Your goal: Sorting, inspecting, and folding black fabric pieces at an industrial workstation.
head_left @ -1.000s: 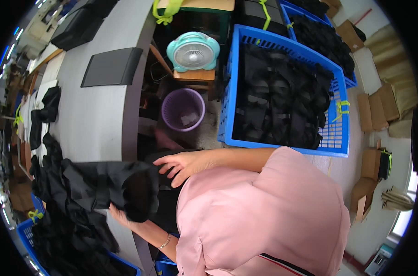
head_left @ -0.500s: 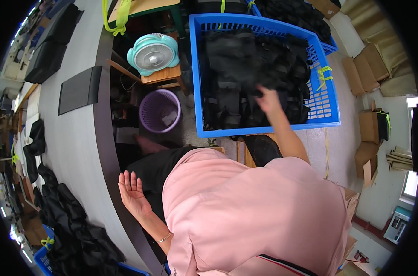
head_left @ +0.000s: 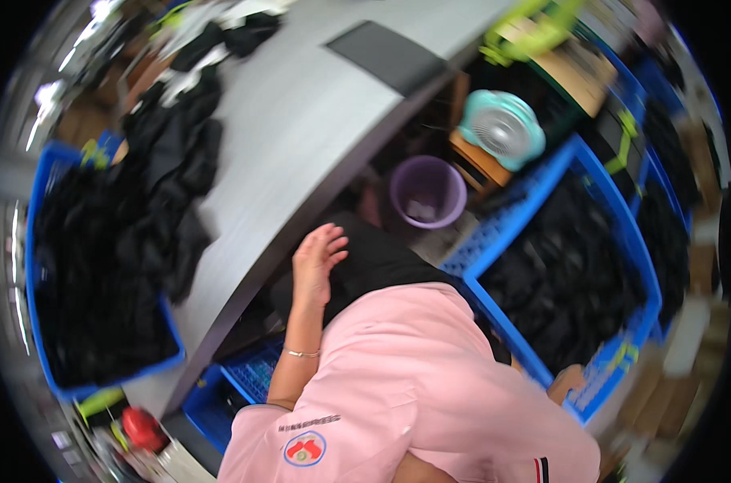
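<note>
Fingers of the left hand (head_left: 315,259) are spread and empty, hovering just off the edge of the grey table (head_left: 301,137) at frame centre, free to take a garment. Black garments (head_left: 168,173) lie heaped on the table's left. The right hand (head_left: 565,381), lower right, rests at the blue crate (head_left: 615,217) rim beside more black clothing; its grip cannot be made out.

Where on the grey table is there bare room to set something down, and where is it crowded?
The grey table is bare across its middle, between the heap of black garments and the dark flat mat, and along the edge by the left hand, which is empty and open. It is crowded at the left, where the garments meet the full blue crate.
</note>
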Action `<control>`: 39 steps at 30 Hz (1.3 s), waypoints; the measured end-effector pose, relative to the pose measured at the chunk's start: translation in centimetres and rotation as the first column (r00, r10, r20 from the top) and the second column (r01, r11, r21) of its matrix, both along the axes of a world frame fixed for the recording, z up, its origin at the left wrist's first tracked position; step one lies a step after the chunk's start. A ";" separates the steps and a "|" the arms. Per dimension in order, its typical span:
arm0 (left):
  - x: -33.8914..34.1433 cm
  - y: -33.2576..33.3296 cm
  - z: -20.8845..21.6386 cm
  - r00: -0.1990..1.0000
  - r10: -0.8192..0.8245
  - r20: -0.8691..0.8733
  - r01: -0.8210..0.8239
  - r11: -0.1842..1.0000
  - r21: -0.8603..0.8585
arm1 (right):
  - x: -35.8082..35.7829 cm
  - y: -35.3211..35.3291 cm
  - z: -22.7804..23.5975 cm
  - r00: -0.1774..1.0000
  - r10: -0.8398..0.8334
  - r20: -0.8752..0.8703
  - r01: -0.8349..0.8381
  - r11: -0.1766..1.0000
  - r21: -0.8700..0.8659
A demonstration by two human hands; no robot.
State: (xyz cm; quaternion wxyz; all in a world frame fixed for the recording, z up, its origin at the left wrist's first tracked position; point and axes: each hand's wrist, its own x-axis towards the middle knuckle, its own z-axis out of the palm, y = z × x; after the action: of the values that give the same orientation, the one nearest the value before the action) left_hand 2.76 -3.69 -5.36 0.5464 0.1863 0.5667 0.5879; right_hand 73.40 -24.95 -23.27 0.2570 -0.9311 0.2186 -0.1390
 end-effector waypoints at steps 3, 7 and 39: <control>-1.9 -1.2 -1.7 0.995 0.099 0.032 -0.100 0.993 0.056 | -5.1 10.5 0.0 0.694 0.708 0.129 -0.705 0.705 -0.077; -4.4 -2.1 -0.3 0.963 0.259 -0.082 -0.253 0.965 0.073 | -21.1 27.8 5.1 0.209 0.973 0.096 -0.712 0.085 0.697; -38.1 19.7 13.3 0.176 0.023 -0.984 -0.390 0.920 -0.048 | -66.1 34.1 37.2 -0.730 0.084 0.678 0.667 0.303 0.681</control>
State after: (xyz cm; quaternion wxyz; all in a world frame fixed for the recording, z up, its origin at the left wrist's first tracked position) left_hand -35.35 16.04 7.92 0.0024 0.3514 0.8806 0.3179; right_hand 7.28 9.16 13.91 -0.0688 -0.0937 0.3290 -0.9372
